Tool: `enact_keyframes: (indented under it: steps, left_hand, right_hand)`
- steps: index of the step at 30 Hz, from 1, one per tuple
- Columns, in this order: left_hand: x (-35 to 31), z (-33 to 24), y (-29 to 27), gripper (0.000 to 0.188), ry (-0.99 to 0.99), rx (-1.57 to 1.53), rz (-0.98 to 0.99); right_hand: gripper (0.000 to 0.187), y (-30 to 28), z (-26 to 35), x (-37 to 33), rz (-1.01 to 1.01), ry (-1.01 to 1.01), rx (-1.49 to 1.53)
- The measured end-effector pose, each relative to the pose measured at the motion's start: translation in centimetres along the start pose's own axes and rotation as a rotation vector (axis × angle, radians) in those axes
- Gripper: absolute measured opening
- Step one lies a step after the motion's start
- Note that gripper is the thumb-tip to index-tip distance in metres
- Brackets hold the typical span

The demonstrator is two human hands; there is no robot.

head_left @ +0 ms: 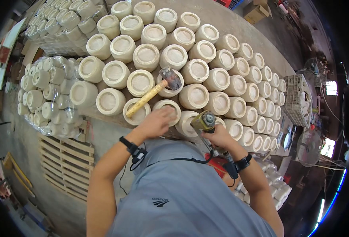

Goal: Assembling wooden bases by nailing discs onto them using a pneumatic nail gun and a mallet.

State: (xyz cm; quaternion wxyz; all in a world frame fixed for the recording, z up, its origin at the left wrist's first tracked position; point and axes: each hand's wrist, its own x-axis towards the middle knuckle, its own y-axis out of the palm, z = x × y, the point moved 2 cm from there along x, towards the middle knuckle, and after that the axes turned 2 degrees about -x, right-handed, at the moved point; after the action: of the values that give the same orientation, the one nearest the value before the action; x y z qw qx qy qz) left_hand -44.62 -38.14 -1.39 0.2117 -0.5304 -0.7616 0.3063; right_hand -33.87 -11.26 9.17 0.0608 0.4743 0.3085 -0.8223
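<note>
My left hand (158,120) rests on the near edge of a cream round block (169,104), its fingers reaching over the recessed circular top. In my right hand (218,137) is a yellow-green pistol-grip power tool (203,121), its dark front end tilted up above the nearest row. My fingers wrap its handle. A hammer (147,98) with a dark, worn head and a yellowish wooden handle lies across several blocks, just beyond my left hand. Similar blocks (114,74) stand upright in rows, with their ringed tops facing up.
Plastic-wrapped stacks of pale round pieces (44,89) stand at the left, above a wooden pallet (65,164) on the floor. A grey plastic crate (297,98) and a standing fan (309,147) are at the right. A cardboard box (257,12) sits at the far side.
</note>
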Motion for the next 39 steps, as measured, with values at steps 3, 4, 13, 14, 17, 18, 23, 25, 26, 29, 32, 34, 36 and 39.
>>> enact_keyframes:
  steps: [3,4,13,14,17,18,23,25,26,29,32,34,36,39]
  left_hand:
    - [-2.8,2.8,-3.0,0.039,-0.354,-0.341,-0.516]
    - [-3.7,4.2,-3.5,0.034,-0.501,-0.595,-0.57]
    - [-9.2,4.8,-9.0,0.046,-0.475,0.07,-0.69]
    - [-9.1,4.6,-8.4,0.046,-0.483,0.072,-0.696]
    - [-8.5,4.2,-5.7,0.054,-0.527,0.281,-0.488]
    - [-8.0,4.1,-5.1,0.054,-0.529,0.278,-0.492]
    - [-6.0,3.8,-4.3,0.048,-0.636,0.416,-0.547]
    - [-5.4,4.4,-4.8,0.046,-0.579,0.39,-0.543]
    - [-5.2,4.5,-5.1,0.044,-0.523,0.367,-0.53]
    - [-5.5,5.2,-5.8,0.038,-0.495,0.269,-0.549]
    - [-6.1,4.6,-6.6,0.037,-0.618,0.089,-0.513]
    - [-7.4,4.8,-6.5,0.036,-0.599,0.142,-0.617]
    - [-8.5,5.2,-6.6,0.036,-0.578,0.191,-0.722]
    - [-10.1,6.3,-6.8,0.035,-0.673,0.297,-0.875]
  right_hand:
    - [0.033,-3.0,0.5,1.1,-0.137,-0.082,0.111]
    - [0.033,-4.2,1.1,1.8,-0.203,-0.083,0.109]
    - [0.035,-7.8,2.7,8.4,-0.257,-0.102,0.001]
    - [0.037,-7.9,2.8,8.6,-0.273,-0.084,-0.038]
    - [0.035,-7.3,3.2,8.9,-0.241,-0.053,-0.018]
    - [0.035,-7.4,3.4,8.7,-0.234,-0.021,-0.008]
    - [0.031,-7.5,4.4,7.9,-0.212,-0.033,0.031]
    - [0.03,-7.7,4.3,7.9,-0.19,-0.037,0.062]
    - [0.029,-7.5,3.7,8.2,-0.14,-0.067,0.092]
    - [0.03,-6.4,3.1,8.6,-0.047,-0.102,0.07]
    - [0.033,-5.7,4.7,7.8,-0.001,-0.115,-0.014]
    - [0.035,-5.7,5.7,7.4,-0.092,-0.129,-0.134]
    - [0.036,-6.0,4.8,8.3,-0.064,-0.096,-0.102]
    - [0.038,-5.8,4.0,8.9,-0.044,-0.041,-0.101]
